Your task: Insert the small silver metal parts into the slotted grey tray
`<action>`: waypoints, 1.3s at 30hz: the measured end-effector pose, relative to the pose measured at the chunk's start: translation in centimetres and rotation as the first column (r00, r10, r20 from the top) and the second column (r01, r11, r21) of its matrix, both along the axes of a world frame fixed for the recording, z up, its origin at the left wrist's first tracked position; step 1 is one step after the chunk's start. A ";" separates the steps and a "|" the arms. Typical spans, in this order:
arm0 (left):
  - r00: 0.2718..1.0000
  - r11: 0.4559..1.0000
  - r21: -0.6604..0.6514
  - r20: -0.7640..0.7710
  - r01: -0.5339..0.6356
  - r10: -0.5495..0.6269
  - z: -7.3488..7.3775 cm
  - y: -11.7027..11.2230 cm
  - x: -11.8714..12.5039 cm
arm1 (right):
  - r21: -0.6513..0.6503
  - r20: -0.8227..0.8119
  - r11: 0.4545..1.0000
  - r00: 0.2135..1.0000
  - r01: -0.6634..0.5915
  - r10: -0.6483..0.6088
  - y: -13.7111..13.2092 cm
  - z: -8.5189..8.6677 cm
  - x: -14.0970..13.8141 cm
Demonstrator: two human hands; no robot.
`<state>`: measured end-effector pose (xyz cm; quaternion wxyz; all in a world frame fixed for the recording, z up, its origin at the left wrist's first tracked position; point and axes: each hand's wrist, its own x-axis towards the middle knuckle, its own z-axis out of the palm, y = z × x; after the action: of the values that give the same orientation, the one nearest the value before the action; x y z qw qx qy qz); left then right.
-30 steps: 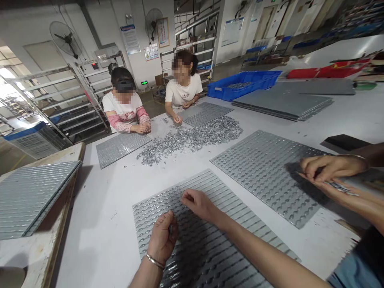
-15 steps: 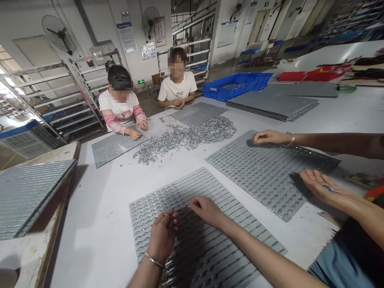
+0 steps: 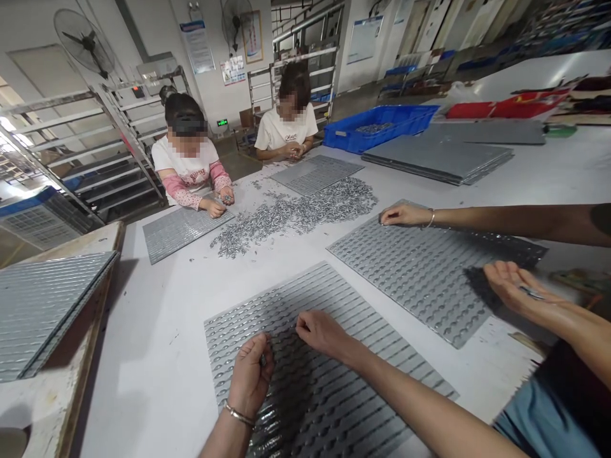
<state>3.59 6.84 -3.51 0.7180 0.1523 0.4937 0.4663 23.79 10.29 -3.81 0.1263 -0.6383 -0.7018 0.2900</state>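
A grey board (image 3: 377, 331) with rows of slots lies flat in front of me. Shiny oval metal pieces (image 3: 238, 340) line its left and front rows, while the grooves at the right look bare. Over the left part of this board, my left hand (image 3: 251, 372) is curled closed, palm turned inward, around small metal pieces that barely show between the fingers. My right hand (image 3: 322, 334) is at the board's middle rows with thumb and fingers pinched together. Whatever sits between those fingertips is hidden.
To my right, a co-worker's hand (image 3: 405, 214) touches a second filled board (image 3: 396, 267); their other palm (image 3: 520, 289) holds metal pieces. A loose pile (image 3: 305, 210) lies mid-table, with two people working behind it. A blue crate (image 3: 344, 140), stacked boards (image 3: 439, 156) and more boards (image 3: 48, 305) stand around.
My right hand has shifted slightly left along the board. My left hand has turned and closed a little more. The co-worker's upper hand at right has moved left across its board.
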 end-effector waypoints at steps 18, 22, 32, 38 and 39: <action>0.992 0.993 -0.029 0.040 0.118 -0.117 0.9 -0.9 1.4 | 0.072 -0.274 0.992 0.958 0.106 -0.083 -2.3 0.9 -0.7; 0.984 0.986 0.022 0.061 0.168 -0.169 0.3 -1.5 2.6 | 0.047 -0.534 0.998 0.845 0.038 -0.007 -4.8 2.0 -1.0; 0.996 0.996 -0.076 0.074 0.046 -0.041 1.0 -0.9 1.3 | 0.027 -0.119 0.999 0.992 0.046 -0.042 -2.4 0.4 0.8; 0.995 0.995 -0.051 0.062 0.082 -0.079 0.7 -1.6 0.7 | -0.059 0.069 0.997 0.996 0.056 -0.052 -2.0 0.4 -0.4; 0.993 0.994 -0.048 0.074 0.095 -0.091 0.7 -1.7 0.7 | -0.066 0.083 0.996 0.995 0.059 -0.054 -1.9 0.5 -0.4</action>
<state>4.27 5.18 -2.78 0.7600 0.1396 0.4717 0.4248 23.36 8.35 -3.31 0.0841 -0.6730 -0.6778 0.2838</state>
